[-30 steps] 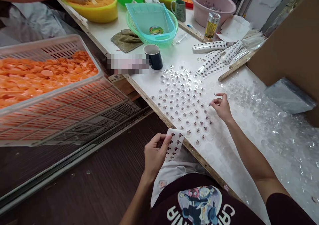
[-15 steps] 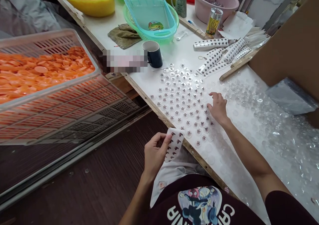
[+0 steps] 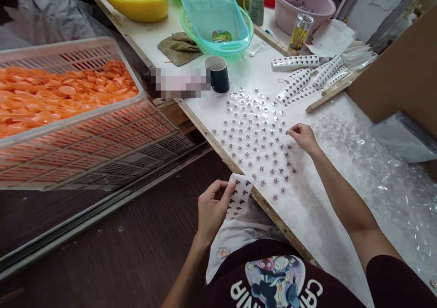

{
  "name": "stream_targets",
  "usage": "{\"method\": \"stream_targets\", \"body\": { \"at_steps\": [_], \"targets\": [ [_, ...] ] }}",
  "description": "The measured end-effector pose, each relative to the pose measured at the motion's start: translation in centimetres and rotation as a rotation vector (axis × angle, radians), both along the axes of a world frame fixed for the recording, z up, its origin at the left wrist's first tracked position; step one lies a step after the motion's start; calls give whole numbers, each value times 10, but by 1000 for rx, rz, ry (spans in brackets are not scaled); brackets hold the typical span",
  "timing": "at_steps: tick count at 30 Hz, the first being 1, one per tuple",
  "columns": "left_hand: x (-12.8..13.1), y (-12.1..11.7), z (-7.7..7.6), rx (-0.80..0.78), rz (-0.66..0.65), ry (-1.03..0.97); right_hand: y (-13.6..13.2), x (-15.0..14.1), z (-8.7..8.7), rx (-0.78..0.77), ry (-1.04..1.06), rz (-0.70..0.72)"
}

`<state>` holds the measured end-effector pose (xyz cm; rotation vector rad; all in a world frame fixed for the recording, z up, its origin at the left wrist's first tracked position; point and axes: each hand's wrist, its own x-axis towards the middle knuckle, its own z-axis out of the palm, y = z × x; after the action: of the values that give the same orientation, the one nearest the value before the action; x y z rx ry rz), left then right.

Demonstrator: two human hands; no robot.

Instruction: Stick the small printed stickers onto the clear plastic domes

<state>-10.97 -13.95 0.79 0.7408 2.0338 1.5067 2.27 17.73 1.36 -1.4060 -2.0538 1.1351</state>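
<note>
My left hand pinches a white sheet of stickers between thumb and fingers, just off the table's wooden edge. The sheet carries rows of small dark printed figures. Over the table, my right hand has thumb and forefinger pinched together, with a small dark-printed sticker at the tips. Under and beside it lie several clear round discs, many with the same dark print in their middle. Plain clear discs are heaped to the right of my right hand.
A dark mug stands beyond the discs, near rolled sticker sheets and a wooden strip. Farther back are a turquoise tray and a pink basin. At left is a crate of orange pieces.
My right hand has gone from loosely spread fingers to a pinch and shifted slightly up at the discs' right side. My left hand still holds the sheet. The whole view has shifted slightly.
</note>
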Motion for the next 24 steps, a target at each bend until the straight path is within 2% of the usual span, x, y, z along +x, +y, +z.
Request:
{"method": "stream_targets", "body": {
  "at_steps": [5,13,16,18,20,23,24],
  "targets": [
    [-1,0,-1,3,2,-7,1,-3,-3,-14,-68,39],
    [-2,0,-1,2,7,-8,-10,-16,-10,222,-347,62],
    [-1,0,0,10,13,-20,-17,-17,-5,372,-315,40],
    [0,0,1,24,29,-35,-34,-16,1,410,-197,30],
    [2,0,2,43,59,-50,-65,-14,7,309,-22,94],
    [5,2,3,69,109,-74,-125,-11,14,-42,182,374],
    [6,3,3,76,118,-83,-143,-10,16,-114,210,458]
  ]
}}
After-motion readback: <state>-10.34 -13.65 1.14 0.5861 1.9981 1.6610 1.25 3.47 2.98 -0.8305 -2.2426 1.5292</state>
